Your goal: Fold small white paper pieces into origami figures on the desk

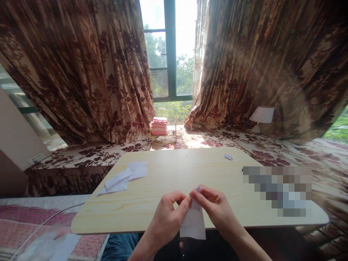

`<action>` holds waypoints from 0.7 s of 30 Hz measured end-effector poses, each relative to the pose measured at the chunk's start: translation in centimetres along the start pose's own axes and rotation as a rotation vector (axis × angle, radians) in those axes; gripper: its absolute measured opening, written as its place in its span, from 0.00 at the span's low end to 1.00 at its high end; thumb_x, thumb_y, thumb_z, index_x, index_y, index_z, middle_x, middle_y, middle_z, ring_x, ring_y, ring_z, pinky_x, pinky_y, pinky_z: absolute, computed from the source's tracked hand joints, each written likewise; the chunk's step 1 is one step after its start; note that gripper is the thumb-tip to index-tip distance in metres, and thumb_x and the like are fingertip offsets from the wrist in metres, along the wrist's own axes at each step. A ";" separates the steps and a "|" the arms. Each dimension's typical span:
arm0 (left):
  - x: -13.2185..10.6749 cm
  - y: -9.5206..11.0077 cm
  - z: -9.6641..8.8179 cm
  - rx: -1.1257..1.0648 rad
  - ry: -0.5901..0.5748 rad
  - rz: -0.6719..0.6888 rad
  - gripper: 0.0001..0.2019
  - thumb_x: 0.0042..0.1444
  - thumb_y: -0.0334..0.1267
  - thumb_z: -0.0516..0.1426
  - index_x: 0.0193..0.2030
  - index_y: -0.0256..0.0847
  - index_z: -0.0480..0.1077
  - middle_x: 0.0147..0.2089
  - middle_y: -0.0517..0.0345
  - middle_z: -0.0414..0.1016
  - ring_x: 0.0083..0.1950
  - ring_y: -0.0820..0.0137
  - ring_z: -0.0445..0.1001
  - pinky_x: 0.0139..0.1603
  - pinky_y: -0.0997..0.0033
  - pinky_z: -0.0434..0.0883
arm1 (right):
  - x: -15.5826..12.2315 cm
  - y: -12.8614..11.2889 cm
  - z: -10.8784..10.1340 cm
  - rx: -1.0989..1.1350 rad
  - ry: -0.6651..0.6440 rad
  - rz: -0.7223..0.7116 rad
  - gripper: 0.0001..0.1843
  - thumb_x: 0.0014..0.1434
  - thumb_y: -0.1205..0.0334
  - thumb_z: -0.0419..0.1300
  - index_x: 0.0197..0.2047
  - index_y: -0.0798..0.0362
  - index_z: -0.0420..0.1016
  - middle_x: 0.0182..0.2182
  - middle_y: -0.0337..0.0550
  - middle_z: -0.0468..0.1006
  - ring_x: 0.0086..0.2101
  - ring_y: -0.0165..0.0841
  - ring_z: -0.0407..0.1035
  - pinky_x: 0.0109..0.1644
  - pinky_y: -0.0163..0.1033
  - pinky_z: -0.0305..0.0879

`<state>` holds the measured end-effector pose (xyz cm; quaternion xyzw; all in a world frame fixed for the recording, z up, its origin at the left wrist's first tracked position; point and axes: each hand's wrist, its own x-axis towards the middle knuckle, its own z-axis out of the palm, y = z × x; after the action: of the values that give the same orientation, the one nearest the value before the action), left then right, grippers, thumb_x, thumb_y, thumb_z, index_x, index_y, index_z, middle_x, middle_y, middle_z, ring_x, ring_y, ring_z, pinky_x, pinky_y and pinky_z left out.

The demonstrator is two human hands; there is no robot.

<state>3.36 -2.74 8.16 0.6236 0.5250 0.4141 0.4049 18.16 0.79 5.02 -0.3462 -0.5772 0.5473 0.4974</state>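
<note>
Both of my hands pinch one small folded white paper (193, 222) just above the near edge of a light wooden table (174, 177). My left hand (168, 214) grips its upper left corner between thumb and forefinger. My right hand (214, 207) pinches the top right, fingers curled. The paper hangs down between my wrists, past the table edge.
Several loose white paper pieces (123, 180) lie at the table's left. A tiny paper scrap (227, 156) sits at the far right. A blurred patch covers the right side. Behind are a floral window seat, brown curtains, a pink folded stack (159, 126) and a small lamp (261, 116).
</note>
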 end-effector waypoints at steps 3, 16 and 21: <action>-0.3 0.1 -0.3 0.049 0.006 0.007 0.15 0.56 0.44 0.53 0.25 0.35 0.70 0.25 0.58 0.69 0.30 0.70 0.65 0.31 0.74 0.62 | 0.0 0.2 -0.3 0.009 0.041 -0.001 0.17 0.54 0.52 0.63 0.23 0.56 0.72 0.21 0.35 0.64 0.26 0.28 0.57 0.29 0.33 0.54; 1.2 -1.8 -0.2 0.020 -0.001 0.046 0.14 0.54 0.42 0.52 0.24 0.35 0.68 0.24 0.59 0.65 0.29 0.71 0.63 0.30 0.73 0.60 | 1.3 1.6 -0.9 0.025 0.029 0.040 0.17 0.51 0.48 0.65 0.25 0.56 0.75 0.21 0.37 0.69 0.25 0.29 0.60 0.30 0.33 0.57; 1.5 -4.5 0.1 0.031 0.016 0.012 0.14 0.53 0.43 0.52 0.23 0.36 0.67 0.24 0.60 0.62 0.29 0.71 0.61 0.28 0.73 0.57 | 2.6 4.1 -2.5 -0.092 0.157 -0.004 0.18 0.49 0.47 0.65 0.25 0.56 0.77 0.22 0.39 0.73 0.26 0.31 0.64 0.31 0.34 0.61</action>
<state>2.17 -0.67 4.03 0.6296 0.5308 0.4134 0.3884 19.26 4.59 1.24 -0.4095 -0.5615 0.4905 0.5257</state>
